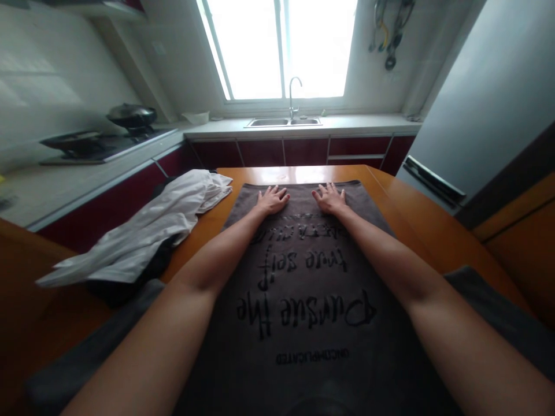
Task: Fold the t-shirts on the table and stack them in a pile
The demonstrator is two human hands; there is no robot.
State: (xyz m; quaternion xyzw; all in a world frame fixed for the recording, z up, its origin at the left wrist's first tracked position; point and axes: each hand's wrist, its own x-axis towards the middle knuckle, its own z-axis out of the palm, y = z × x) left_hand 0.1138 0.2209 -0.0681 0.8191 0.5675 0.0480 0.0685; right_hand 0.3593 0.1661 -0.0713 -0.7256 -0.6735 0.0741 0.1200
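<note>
A dark grey shirt (303,283) lies spread on the wooden table (416,225), its hem toward the far edge and its black lettering upside down to me. Its sleeves stick out at the lower left and lower right. On the left part of the cloth near the hem, my left hand (273,200) rests flat with fingers spread. My right hand (329,199) lies likewise on the right part, fingers apart and pointing away from me. Neither hand grips the fabric. The collar end is partly cut off at the bottom of the view.
White clothing (160,219) and some black cloth (160,260) hang over the table's left edge. Beyond stand a counter with a sink (284,122), a stove (117,147) with a lidded pot (131,115) and a pan (71,140). A fridge (489,104) is at the right.
</note>
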